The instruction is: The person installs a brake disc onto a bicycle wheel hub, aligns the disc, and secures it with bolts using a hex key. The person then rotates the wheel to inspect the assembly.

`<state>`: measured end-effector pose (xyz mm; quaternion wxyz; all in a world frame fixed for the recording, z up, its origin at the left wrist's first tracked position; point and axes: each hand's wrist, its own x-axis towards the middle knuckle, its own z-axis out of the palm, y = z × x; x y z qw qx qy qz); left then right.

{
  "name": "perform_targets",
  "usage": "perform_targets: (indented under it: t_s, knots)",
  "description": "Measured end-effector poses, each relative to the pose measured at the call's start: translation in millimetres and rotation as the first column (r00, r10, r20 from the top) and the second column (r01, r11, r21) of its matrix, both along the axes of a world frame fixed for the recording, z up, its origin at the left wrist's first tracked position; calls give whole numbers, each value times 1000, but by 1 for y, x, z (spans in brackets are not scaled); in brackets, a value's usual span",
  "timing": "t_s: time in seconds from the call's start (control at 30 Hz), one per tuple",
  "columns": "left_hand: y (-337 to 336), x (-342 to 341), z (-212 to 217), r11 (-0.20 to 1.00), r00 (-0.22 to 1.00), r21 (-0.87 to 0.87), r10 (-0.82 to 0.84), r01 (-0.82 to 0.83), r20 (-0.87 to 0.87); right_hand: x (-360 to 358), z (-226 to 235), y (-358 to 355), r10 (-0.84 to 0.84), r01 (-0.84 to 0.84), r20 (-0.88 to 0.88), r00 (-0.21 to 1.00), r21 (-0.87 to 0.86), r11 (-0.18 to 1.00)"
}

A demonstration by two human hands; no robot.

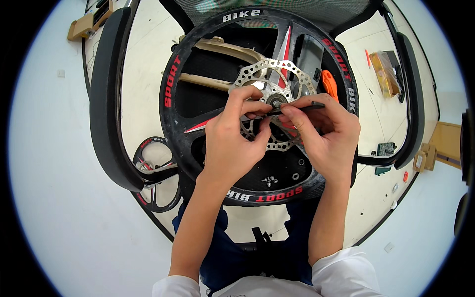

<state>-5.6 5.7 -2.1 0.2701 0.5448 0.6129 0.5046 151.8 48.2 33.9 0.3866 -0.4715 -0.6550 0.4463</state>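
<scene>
Two hands (282,133) grip one brake disc (292,74).

A black chair seat (217,89) carries the black bicycle wheel (170,119). Small loose bolts (269,180) lie on the seat inside the wheel's rim. A smaller wheel (156,198) lies on the white floor (64,208).

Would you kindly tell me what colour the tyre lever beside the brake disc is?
Orange tyre lever, clearest in the head view.

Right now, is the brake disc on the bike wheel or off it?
On: the brake disc sits flat over the hub of the bike wheel, with both hands working a thin black tool at its centre.
</scene>
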Motion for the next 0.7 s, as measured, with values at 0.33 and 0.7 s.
perform_targets:
  t_s: [0.33,0.7]
  knots:
    - [1,-3,-5,997,995,77,2,5,-99,-6,3,-2,-7,-16,134,991,174,985]
    - [0,-1,-4,998,999,54,-9,11,-35,-10,-7,-1,-80,64,55,995,247,967]
